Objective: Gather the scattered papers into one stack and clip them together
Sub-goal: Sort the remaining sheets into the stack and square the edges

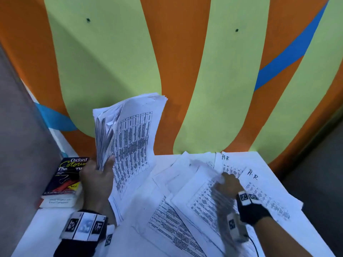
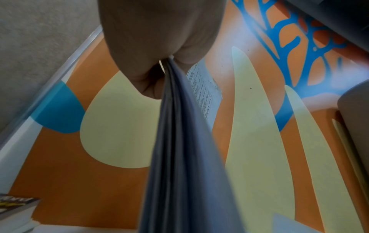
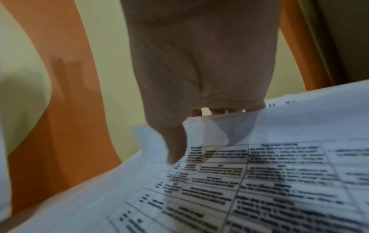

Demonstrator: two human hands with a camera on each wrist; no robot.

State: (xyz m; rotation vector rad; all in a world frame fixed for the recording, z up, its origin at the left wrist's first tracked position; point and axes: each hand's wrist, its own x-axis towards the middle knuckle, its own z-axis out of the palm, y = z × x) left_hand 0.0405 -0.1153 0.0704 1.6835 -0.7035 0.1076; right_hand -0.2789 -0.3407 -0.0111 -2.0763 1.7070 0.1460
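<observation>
My left hand (image 1: 104,166) grips a thick bundle of printed papers (image 1: 130,138) by its lower edge and holds it upright above the table's left side. The left wrist view shows the bundle (image 2: 179,157) edge-on, pinched between thumb and fingers of the left hand (image 2: 167,63). On the right, my right hand (image 1: 222,179) pinches the corner of one loose sheet (image 1: 219,203), which is lifted and blurred. In the right wrist view the thumb of the right hand (image 3: 191,126) lies on top of that tabled sheet (image 3: 259,181). Several other sheets (image 1: 185,182) lie scattered and overlapping. A binder clip (image 1: 64,178) rests on a book.
A dark Oxford book (image 1: 63,182) lies on a white book (image 1: 59,201) at the left of the white table (image 1: 46,229). An orange and green wall (image 1: 185,71) rises right behind the table. A grey panel (image 1: 18,127) closes the left side.
</observation>
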